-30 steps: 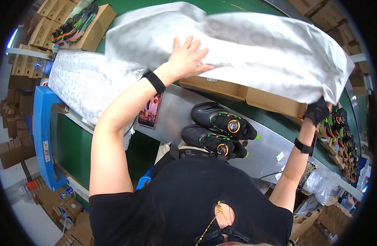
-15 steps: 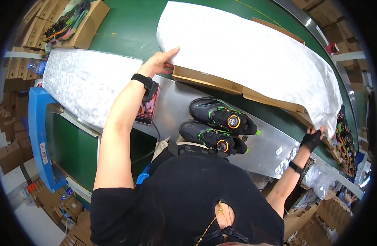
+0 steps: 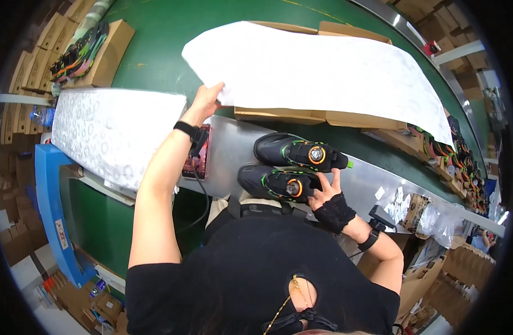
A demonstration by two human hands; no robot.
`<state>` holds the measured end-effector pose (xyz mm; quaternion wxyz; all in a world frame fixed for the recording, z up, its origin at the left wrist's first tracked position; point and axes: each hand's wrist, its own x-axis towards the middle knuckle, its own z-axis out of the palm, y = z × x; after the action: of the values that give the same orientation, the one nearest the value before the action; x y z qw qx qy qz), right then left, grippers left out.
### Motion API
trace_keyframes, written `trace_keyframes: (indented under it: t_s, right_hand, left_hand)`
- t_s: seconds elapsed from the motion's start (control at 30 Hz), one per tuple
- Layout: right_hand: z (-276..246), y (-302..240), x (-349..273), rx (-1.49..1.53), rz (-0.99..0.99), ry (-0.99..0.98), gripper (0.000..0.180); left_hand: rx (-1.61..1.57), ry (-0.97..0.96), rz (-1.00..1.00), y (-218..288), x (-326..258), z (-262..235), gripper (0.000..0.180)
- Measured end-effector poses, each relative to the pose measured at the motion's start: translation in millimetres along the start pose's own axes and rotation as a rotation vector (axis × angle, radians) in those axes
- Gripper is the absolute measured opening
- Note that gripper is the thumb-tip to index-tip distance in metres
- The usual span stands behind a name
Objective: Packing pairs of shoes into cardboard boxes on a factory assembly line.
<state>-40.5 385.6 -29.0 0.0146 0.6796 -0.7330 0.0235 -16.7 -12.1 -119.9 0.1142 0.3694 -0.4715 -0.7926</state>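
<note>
A pair of black shoes (image 3: pixel 278 152) with green trim and orange-ringed dials lies on the metal table edge in front of me, toes to the left. My right hand (image 3: pixel 328 198), in a black fingerless lace glove, is at their heels, its fingers hooked about the heel openings. Between the thumb and fingers of my left hand (image 3: pixel 207 100) is the near left corner of a large white paper sheet (image 3: pixel 318 70). The sheet spreads over an open cardboard box (image 3: pixel 284 114) and hides most of its inside. Its right end hangs free.
Left of me lies a stack of patterned white paper (image 3: pixel 117 125), beside a blue frame (image 3: pixel 52 206). A phone-like screen (image 3: pixel 199 153) with a cable sits near my left wrist. Boxes of colourful shoes (image 3: pixel 457 159) stand at right, another shoe box (image 3: pixel 108 53) at far left.
My right hand has let go of the sheet's right end and come in to the shoes' heels. My left hand still holds the sheet, which now lies lower and further left.
</note>
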Motion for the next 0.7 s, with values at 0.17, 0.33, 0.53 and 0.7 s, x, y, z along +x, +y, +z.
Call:
trace_keyframes:
  t_s: [0.17,0.33,0.53,0.7]
  right_hand:
    - [-61,36,58,0.519,0.220,0.064,0.019]
    - [-51,92,133,1.320,0.746,0.319,0.031]
    - [25,108,200,1.361,1.035,0.211,0.030]
    - [-26,123,173,1.464,0.884,0.260,0.032]
  left_hand:
    - [0.420,0.229,0.332,3,-13,-29,0.033]
    - [0.817,0.278,0.571,31,-31,-33,0.031]
    - [0.861,0.256,0.691,66,-42,-12,0.030]
    - [0.608,0.195,0.399,61,-14,-56,0.033]
